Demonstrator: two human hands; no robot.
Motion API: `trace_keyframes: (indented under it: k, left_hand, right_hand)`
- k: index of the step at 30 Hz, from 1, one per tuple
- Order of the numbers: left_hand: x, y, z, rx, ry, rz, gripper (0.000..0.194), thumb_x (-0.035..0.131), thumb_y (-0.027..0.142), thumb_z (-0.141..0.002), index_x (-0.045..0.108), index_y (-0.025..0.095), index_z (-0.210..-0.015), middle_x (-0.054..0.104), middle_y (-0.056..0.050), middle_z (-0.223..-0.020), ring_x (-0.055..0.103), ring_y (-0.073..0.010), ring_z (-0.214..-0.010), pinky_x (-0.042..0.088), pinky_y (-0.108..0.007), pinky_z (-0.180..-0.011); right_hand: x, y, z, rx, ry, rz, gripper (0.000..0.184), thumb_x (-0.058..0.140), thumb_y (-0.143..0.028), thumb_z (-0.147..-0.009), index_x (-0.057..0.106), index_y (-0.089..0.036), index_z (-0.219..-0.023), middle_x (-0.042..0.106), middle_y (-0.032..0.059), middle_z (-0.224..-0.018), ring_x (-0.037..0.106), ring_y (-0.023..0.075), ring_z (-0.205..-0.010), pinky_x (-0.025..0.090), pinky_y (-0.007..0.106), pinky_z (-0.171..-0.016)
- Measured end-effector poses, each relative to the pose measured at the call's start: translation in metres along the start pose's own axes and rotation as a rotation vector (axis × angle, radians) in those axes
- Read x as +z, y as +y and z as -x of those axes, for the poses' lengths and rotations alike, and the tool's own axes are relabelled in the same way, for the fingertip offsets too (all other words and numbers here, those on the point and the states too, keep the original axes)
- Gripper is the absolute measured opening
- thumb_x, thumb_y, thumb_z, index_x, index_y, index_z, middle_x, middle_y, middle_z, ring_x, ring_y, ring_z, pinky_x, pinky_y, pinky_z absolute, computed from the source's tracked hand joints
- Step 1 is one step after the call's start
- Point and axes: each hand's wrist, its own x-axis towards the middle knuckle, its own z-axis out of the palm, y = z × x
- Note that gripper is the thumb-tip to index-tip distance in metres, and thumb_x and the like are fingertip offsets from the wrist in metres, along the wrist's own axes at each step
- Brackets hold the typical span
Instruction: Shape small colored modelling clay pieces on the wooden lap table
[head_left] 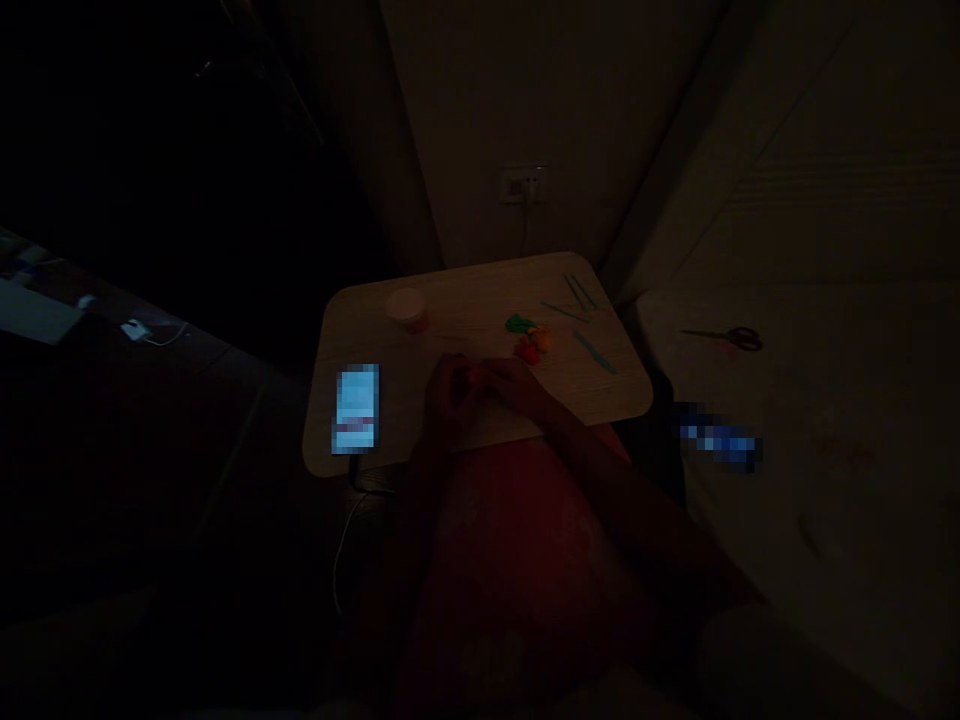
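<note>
In dim light, my left hand (448,393) and my right hand (517,386) meet over the near part of a small wooden table (469,285). Both have curled fingers, pressed together around something small; a reddish spot shows between them, too dark to identify. Just beyond my right hand lie soft, clay-like lumps: a green one (518,323), an orange one (541,339) and a red one (528,350). Farther right are several thin teal sticks (576,292) and a teal plastic knife (595,352).
A lidded tub (407,311) stands at the table's back left, and a bright phone (356,408) is at the front left with a cable below. Scissors (724,337) and a blurred blue object (720,438) lie on a pale surface to the right. A wall socket (523,185) is behind.
</note>
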Motion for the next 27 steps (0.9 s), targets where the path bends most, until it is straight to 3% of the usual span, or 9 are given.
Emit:
trace_keyframes:
  k: [5,13,19,27]
  left_hand:
    - [0.002,-0.003,0.001,-0.081,0.057,0.096,0.039,0.061,0.058,-0.098,0.058,0.022,-0.112,0.066,-0.005,-0.097,0.065,-0.0182,-0.085,0.055,-0.031,-0.075]
    - [-0.001,0.007,-0.001,-0.162,-0.056,0.022,0.037,0.058,0.057,-0.101,0.059,0.021,-0.092,0.056,0.004,-0.066,0.051,-0.0125,-0.057,0.038,-0.026,-0.054]
    - [-0.002,0.010,-0.004,-0.143,-0.125,0.029,0.043,0.054,0.058,-0.103,0.059,0.021,-0.082,0.060,0.001,-0.066,0.053,-0.0142,-0.059,0.041,-0.028,-0.056]
    - [-0.001,0.007,-0.001,-0.156,-0.058,0.048,0.039,0.055,0.060,-0.102,0.053,0.023,-0.090,0.054,0.003,-0.068,0.049,-0.0135,-0.059,0.037,-0.028,-0.056]
  right_hand:
    - [0.000,-0.002,0.001,0.005,-0.023,0.024,0.055,0.059,-0.068,-0.093,0.066,-0.017,-0.073,0.062,0.0003,-0.065,0.052,0.0128,-0.063,0.041,0.026,-0.063]
    - [0.000,-0.004,0.002,-0.013,-0.017,0.036,0.062,0.055,-0.076,-0.090,0.060,-0.019,-0.068,0.054,-0.0011,-0.060,0.045,0.0119,-0.059,0.037,0.026,-0.059]
    - [-0.001,-0.005,0.001,-0.019,-0.035,0.036,0.064,0.050,-0.079,-0.091,0.060,-0.019,-0.071,0.053,-0.0017,-0.058,0.044,0.0124,-0.056,0.037,0.027,-0.058]
    - [0.000,-0.003,0.002,0.000,-0.027,0.034,0.058,0.055,-0.071,-0.093,0.060,-0.019,-0.069,0.055,-0.0017,-0.062,0.046,0.0119,-0.060,0.038,0.026,-0.061]
